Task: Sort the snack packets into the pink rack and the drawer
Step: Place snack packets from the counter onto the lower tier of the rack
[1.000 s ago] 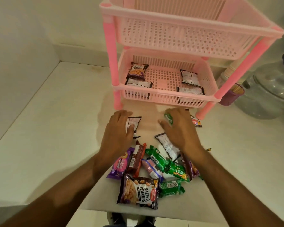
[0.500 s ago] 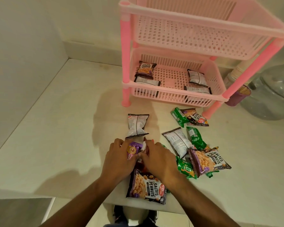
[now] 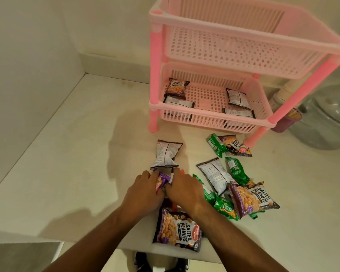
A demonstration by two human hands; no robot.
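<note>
Snack packets lie scattered on the cream counter point(image 3: 71, 173) in front of the pink rack point(image 3: 208, 118). The rack's lower basket holds several packets, among them a salted peanuts packet point(image 3: 176, 89). My left hand point(image 3: 143, 191) grips a small purple packet point(image 3: 162, 180). Right beside it, my right hand point(image 3: 185, 191) curls over a red-brown packet point(image 3: 173, 206), hiding most of it. A salted peanuts packet point(image 3: 178, 230) lies just below my wrists. A silver-backed packet point(image 3: 166, 156) lies just beyond my fingertips. No drawer is in view.
Green packets point(image 3: 236, 169), a silver-backed packet point(image 3: 214, 174) and another salted peanuts packet point(image 3: 252, 199) lie to my right. Beside the rack's right leg stand a purple cup point(image 3: 287, 122) and a large clear water jar point(image 3: 326, 122). The counter's front edge runs just below my forearms.
Both hands pulled back from near the rack to the pile's near side and closed on the purple and red-brown packets. The view shifted left, the rack now sitting further right.
</note>
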